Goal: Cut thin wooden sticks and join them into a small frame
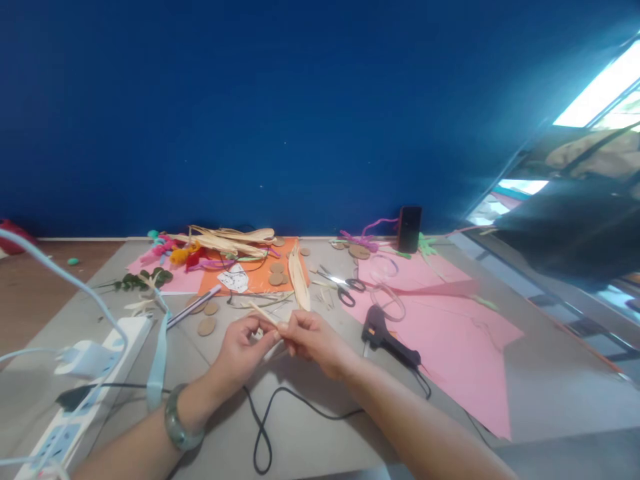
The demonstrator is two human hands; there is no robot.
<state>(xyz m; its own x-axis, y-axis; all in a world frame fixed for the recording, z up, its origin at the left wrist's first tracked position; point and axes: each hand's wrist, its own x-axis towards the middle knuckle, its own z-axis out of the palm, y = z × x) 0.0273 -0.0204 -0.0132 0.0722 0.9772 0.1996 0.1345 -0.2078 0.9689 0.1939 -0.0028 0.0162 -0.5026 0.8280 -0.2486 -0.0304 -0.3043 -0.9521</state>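
My left hand (241, 348), with a green bangle (181, 420) on its wrist, meets my right hand (314, 339) above the middle of the grey table. Both hands pinch a thin pale strip (262, 312), which looks like dried husk or raffia; its tip points up and left. The fingers hide part of it. Just behind the hands lies a bundle of similar pale strips (299, 277). Scissors (344, 287) rest beyond my right hand, and a black glue gun (387, 338) lies to its right. Round wooden slices (206, 325) are near my left hand.
A white power strip (131, 333) with plugs and cables stands at the left. Pink paper (450, 340) covers the right side, and a black cord (300, 398) loops in front. Against the blue wall (300, 120) are a phone (409, 230), more pale strips (235, 239) and coloured yarn pieces (183, 255).
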